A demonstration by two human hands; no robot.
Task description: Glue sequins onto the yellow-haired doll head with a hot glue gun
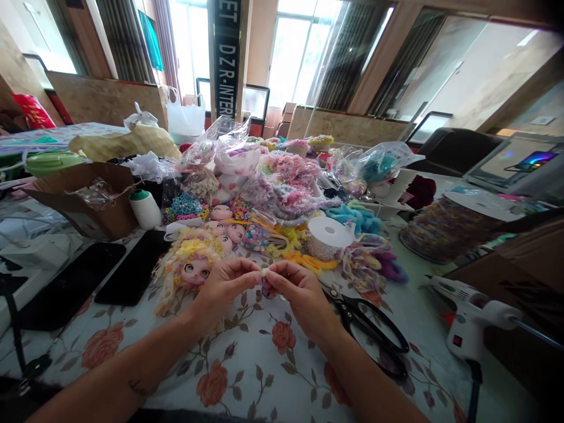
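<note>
My left hand (235, 279) and my right hand (297, 288) meet above the flowered tablecloth, fingertips pinched. Between them is a small pale, whitish-yellow piece (264, 272), too small to name and partly covered by the fingers. Just left of my left hand lies a doll head (196, 269) with yellow yarn hair. Several bare doll faces (224, 239) are grouped behind it. Black-handled scissors (365, 323) rest on the cloth to the right of my right hand. Behind that hand sits a white spool (330, 232) beside yellow-handled scissors (304, 259).
Two dark phones (132, 270) lie at left, near a cardboard box (88, 205) and a thread cone (145, 210). Yarn and plastic bags (286, 176) are heaped at the back. At right stand a glue gun (476, 317) with its cord and a large yarn reel (449, 229).
</note>
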